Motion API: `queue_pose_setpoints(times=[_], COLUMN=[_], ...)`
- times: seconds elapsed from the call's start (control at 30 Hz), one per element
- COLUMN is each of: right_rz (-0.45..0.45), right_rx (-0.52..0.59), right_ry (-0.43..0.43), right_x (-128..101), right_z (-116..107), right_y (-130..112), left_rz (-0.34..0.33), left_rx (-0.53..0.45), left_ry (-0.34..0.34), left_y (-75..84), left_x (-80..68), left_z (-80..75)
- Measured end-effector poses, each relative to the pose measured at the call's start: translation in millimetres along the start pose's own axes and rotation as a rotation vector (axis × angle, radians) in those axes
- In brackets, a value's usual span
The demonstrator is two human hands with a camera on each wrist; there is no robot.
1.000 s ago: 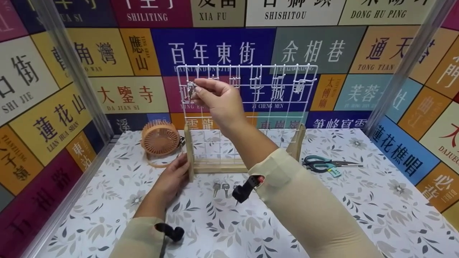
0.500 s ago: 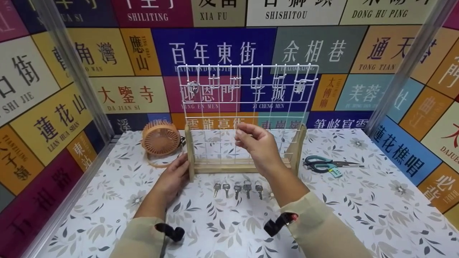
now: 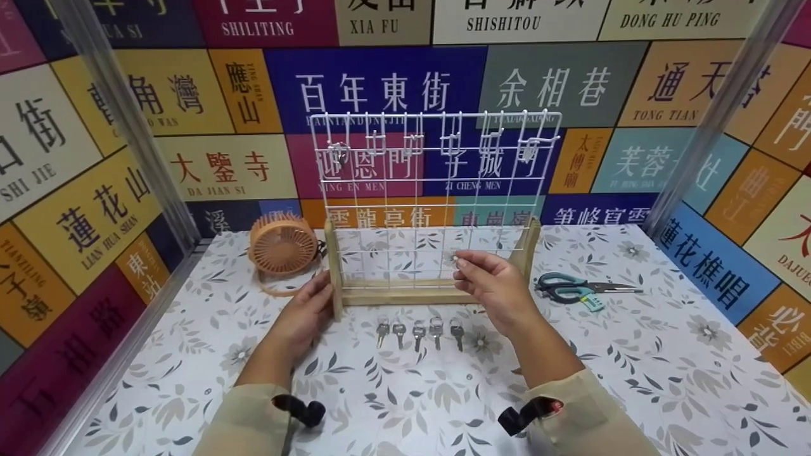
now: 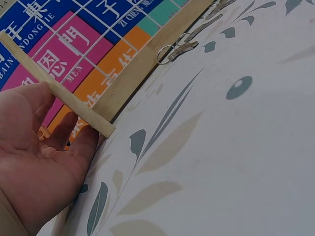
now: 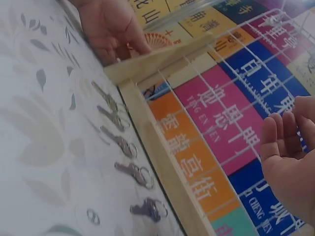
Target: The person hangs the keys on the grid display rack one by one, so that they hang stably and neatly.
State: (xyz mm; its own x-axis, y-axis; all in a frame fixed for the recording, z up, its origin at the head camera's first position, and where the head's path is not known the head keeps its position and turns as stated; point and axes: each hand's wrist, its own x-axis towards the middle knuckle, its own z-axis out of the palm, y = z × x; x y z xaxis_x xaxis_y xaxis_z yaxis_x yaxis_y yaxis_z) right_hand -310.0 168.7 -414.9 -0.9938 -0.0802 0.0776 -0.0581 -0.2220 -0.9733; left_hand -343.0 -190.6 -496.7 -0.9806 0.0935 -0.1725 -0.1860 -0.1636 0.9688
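Two hands frame the rack (image 3: 431, 209): the left hand (image 3: 304, 310) lies flat, fingers relaxed, against its left wooden foot, while the right hand (image 3: 497, 285) hovers loosely curled and empty at the lower wires. Wall panels read "SHILITING", "XIA FU" and "YING EN MEN". Only the head view shows one key (image 3: 338, 154) hung top left; the right wrist view shows five keys (image 5: 125, 147) lying just before the base.

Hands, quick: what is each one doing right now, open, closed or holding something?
Left hand: open, palm resting against the left wooden foot of the wire grid rack.
Right hand: fingers loosely curled, holding nothing, in front of the rack above the keys.
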Motion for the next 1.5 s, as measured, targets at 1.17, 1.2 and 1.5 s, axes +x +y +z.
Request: queue_pose_setpoints(times=[1.17,1.2,1.5], right_rz=[0.23,0.226,0.199], right_rx=[-0.438,-0.46,-0.568], right_ry=[-0.175,-0.178,-0.218], right_x=[15.0,15.5,16.4], right_z=[-58.6,-58.3,-54.9], right_y=[74.4,74.9,74.0], left_rz=[-0.028,-0.027,-0.005], left_rx=[0.045,0.04,0.035], left_ry=[0.012,0.014,-0.009], left_y=[1.2,1.1,-0.6], left_x=[0.7,1.1,1.0], left_z=[-1.2,-1.3,-2.9])
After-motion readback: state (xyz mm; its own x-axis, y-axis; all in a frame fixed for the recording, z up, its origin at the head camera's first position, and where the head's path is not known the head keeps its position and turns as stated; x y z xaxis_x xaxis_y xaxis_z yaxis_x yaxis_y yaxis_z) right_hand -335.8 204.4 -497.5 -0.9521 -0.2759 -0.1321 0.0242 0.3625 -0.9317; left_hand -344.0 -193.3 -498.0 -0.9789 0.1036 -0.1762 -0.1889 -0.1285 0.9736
